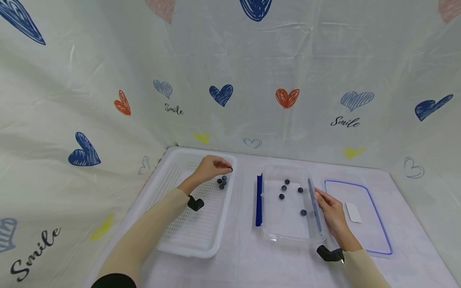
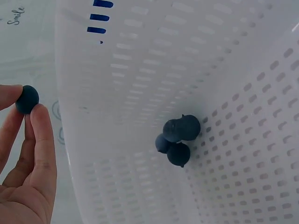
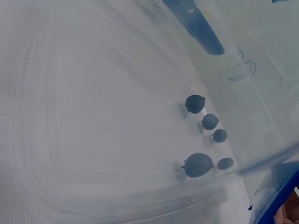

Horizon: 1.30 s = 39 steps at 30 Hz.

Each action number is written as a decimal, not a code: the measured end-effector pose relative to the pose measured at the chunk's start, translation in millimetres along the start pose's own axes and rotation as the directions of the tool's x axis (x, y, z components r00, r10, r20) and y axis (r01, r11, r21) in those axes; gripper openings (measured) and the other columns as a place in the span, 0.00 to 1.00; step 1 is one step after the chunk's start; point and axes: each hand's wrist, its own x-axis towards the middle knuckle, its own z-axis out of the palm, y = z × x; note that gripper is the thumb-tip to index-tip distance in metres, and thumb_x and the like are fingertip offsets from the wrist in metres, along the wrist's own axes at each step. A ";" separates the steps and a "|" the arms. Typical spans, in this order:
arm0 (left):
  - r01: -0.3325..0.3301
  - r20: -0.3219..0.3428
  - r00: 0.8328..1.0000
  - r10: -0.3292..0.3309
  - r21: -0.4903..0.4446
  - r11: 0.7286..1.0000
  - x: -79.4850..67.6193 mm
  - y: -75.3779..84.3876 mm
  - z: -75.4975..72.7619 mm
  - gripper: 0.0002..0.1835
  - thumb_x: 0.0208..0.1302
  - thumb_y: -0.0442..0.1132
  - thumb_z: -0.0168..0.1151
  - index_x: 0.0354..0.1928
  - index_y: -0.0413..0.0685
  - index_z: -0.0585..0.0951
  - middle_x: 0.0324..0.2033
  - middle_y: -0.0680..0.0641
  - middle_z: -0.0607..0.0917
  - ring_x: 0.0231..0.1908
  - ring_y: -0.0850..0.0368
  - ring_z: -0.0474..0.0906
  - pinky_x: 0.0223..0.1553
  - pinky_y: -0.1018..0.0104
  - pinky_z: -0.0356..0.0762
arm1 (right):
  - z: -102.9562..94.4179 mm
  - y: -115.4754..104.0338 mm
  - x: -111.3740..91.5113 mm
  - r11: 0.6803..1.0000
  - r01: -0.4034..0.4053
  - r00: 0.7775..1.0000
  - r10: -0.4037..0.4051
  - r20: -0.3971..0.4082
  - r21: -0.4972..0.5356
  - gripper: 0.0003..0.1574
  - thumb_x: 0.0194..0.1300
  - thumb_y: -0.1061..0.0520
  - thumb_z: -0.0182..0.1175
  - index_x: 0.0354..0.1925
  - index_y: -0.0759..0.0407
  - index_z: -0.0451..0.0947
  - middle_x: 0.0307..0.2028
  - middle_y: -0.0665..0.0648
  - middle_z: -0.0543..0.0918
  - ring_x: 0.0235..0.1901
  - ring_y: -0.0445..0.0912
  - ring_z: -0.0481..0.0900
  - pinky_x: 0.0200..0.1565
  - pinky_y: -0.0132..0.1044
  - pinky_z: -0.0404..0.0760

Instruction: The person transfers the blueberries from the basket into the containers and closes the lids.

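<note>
The left hand point(image 1: 212, 166) pinched one berry point(image 2: 27, 99) beside the basket's rim point(image 1: 227, 208); the right hand point(image 1: 331, 210) gripped the clear box's flap point(image 1: 314, 208). Berry transfer appeared in hand; the next move seemingly called for a steady pinch.

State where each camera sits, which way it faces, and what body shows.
Head: on the head, facing forward and down at the white basket and clear container; left hand, right hand and sleeves show.
Left wrist: on that wrist, facing into the basket; left hand shows, pinching a dark ball.
Right wrist: on that wrist, facing into the container; only a bit of the right hand shows, lower right.
Shared: head and left wrist both show the pinched ball and four other balls in the basket.
</note>
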 end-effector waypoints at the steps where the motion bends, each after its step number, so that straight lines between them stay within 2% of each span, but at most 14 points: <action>1: 0.001 0.004 1.000 -0.001 -0.001 1.000 1.5 1.0 1.1 0.07 0.61 0.35 0.72 0.41 0.42 0.88 0.36 0.49 0.89 0.38 0.56 0.84 0.41 0.65 0.83 | 0.1 -0.3 -0.2 1.000 -0.001 1.000 0.001 -0.002 0.002 0.39 0.74 0.41 0.56 0.71 0.63 0.65 0.42 0.27 0.75 0.41 0.30 0.74 0.41 0.21 0.76; 6: 0.000 0.016 1.000 0.000 0.001 1.000 7.8 7.1 6.3 0.08 0.60 0.36 0.73 0.41 0.43 0.88 0.36 0.49 0.88 0.38 0.56 0.84 0.40 0.65 0.83 | 0.2 -0.7 0.4 1.000 -0.007 1.000 0.007 -0.010 0.011 0.39 0.73 0.41 0.57 0.71 0.63 0.66 0.41 0.25 0.76 0.41 0.30 0.74 0.41 0.21 0.75; 13: -0.018 0.027 0.999 0.017 0.036 0.999 15.2 16.4 11.3 0.08 0.61 0.38 0.73 0.41 0.45 0.88 0.36 0.51 0.88 0.38 0.57 0.83 0.41 0.65 0.83 | -0.3 -0.1 2.2 1.000 -0.013 1.000 0.013 -0.015 0.013 0.33 0.75 0.46 0.56 0.70 0.61 0.68 0.40 0.22 0.74 0.41 0.29 0.73 0.41 0.20 0.75; 24: -0.007 0.062 0.998 0.006 0.017 1.000 23.7 31.8 22.2 0.07 0.61 0.38 0.73 0.40 0.45 0.88 0.36 0.51 0.88 0.38 0.57 0.82 0.40 0.65 0.82 | -0.7 1.1 1.4 1.000 0.010 1.000 -0.010 -0.008 -0.001 0.39 0.73 0.41 0.57 0.70 0.64 0.67 0.42 0.28 0.76 0.41 0.31 0.74 0.41 0.22 0.76; 31: -0.033 0.101 0.994 0.032 0.007 0.999 32.6 38.3 32.5 0.08 0.62 0.38 0.72 0.41 0.44 0.88 0.35 0.51 0.88 0.36 0.58 0.84 0.41 0.65 0.82 | 0.2 -0.3 0.3 1.000 0.000 1.000 0.000 -0.005 0.011 0.38 0.73 0.41 0.57 0.70 0.63 0.68 0.41 0.26 0.76 0.41 0.31 0.74 0.42 0.22 0.76; 39: -0.051 0.110 0.993 0.049 0.011 0.999 38.1 46.1 48.3 0.08 0.61 0.36 0.72 0.41 0.42 0.88 0.36 0.50 0.88 0.36 0.58 0.84 0.41 0.66 0.82 | -0.6 0.5 0.3 1.000 0.005 1.000 -0.005 -0.005 -0.001 0.39 0.73 0.40 0.57 0.70 0.63 0.68 0.43 0.31 0.77 0.41 0.31 0.75 0.41 0.23 0.77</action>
